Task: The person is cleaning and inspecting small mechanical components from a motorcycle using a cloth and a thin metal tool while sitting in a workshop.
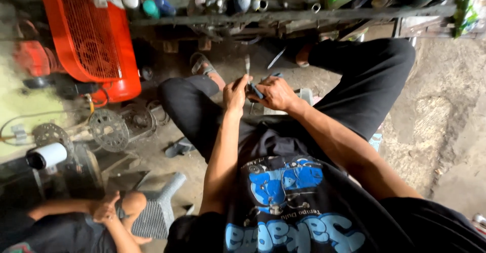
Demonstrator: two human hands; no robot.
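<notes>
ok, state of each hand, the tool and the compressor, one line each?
left hand: closed around a thin metal piece held upright
right hand: gripping blue-handled pliers
blue-handled pliers: jaws against the thin metal piece
orange air compressor: standing on the floor, untouched
sprockets: lying flat on the floor

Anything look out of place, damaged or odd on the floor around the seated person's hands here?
Two toothed sprocket discs lie loose on the dirty floor beside the red compressor. Otherwise nothing odd: both hands, left hand and right hand, grip a thin metal tool.
</notes>
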